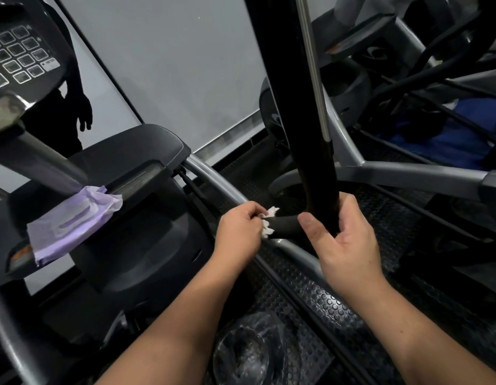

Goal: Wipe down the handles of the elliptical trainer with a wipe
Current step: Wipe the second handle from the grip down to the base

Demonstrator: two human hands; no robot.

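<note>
White and crumpled, the wipe (269,221) sits at the short end of the black handle (310,151) — the left hand (238,232) pinches it there. Just beside, the right hand (345,234) curls around the handle's bend. Left of the handle lies a purple wipe pack (71,222) on the machine's dark cover (135,151).

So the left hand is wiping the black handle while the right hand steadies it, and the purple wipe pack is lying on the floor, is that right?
Not quite: the head view shows the wipe pack resting on the machine's housing, not the floor. The left hand does hold the wipe to the handle while the right hand steadies it.
</note>
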